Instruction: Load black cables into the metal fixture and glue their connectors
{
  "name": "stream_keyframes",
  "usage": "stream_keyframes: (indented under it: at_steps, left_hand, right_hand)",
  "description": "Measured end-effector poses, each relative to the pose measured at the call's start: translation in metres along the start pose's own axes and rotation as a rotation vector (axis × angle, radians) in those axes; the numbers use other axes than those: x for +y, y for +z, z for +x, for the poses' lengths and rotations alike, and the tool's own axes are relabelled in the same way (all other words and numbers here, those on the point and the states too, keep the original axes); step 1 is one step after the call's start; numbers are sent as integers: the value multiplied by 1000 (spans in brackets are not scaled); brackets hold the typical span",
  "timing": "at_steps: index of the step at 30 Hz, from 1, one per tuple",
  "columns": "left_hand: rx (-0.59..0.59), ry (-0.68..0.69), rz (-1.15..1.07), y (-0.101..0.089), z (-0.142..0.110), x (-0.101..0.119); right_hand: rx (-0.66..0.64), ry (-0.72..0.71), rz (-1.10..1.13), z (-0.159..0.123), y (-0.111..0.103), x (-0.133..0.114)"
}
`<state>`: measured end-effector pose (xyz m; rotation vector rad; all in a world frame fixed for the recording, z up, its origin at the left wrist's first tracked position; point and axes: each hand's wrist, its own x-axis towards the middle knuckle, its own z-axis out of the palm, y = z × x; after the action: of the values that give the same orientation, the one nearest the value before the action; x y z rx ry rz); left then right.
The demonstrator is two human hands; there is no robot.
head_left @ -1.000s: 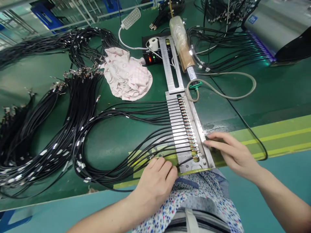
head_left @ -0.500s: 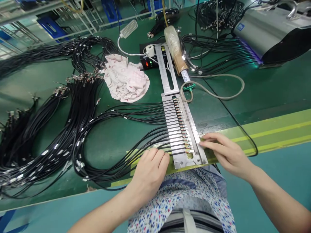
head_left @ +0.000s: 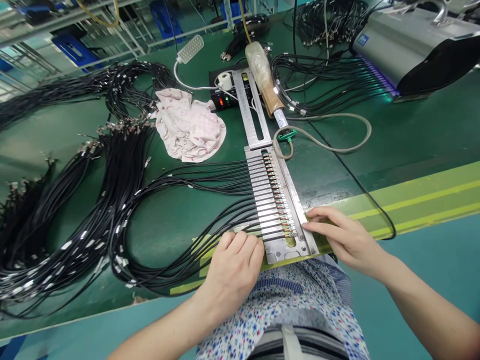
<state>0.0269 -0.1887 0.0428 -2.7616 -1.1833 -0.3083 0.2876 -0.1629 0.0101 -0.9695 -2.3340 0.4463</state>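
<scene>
A metal fixture point(head_left: 272, 220) lies on the bench in front of me, with several black cables point(head_left: 225, 187) laid side by side across it from the left. Their small metal-tipped ends point(head_left: 276, 195) line up along its slot. My left hand point(head_left: 236, 260) is closed at the fixture's lower left edge, its fingers curled on the nearest black cable; the fingertips are hidden under the hand. My right hand point(head_left: 343, 237) is open, index and middle fingers stretched out and touching the rail point(head_left: 300, 212) on the fixture's right side.
Thick cable bundles point(head_left: 120, 165) cover the left of the green bench point(head_left: 318, 165). A crumpled pink-white cloth point(head_left: 189, 125) lies behind the fixture. Beyond are a small lamp point(head_left: 190, 48), a wrapped handle tool point(head_left: 262, 75) with its cord and, at right, a silver machine point(head_left: 401, 45) with violet light.
The view has shifted slightly, so the bench things sit a little further left in the picture. Both hands keep nearly the same places at the fixture.
</scene>
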Motion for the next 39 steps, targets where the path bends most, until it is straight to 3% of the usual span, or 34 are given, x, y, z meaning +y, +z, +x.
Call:
stream_keyframes:
  at_steps: [14,18,23,26,31,39]
  left_hand:
    - [-112,47,-1,-14,14,4]
    - [-143,-8,-57,-8,11,2]
    - [-94,-35,-106,6,1,-4]
    - [-62,-3,-145,17,-5,-10]
    - [-28,78,-187,32,-15,-18]
    - [-84,154,-170,32,-25,-22]
  right_hand:
    - [6,-13,-11,3,1,0]
    - [-23,-38,-48,7,2,-2]
    - [-115,-114,-216,19,9,-11]
    - [-194,-181,-268,27,12,-16]
    - [-213,-259,-404,32,15,-25]
    - [-255,-455,-557,31,19,-38]
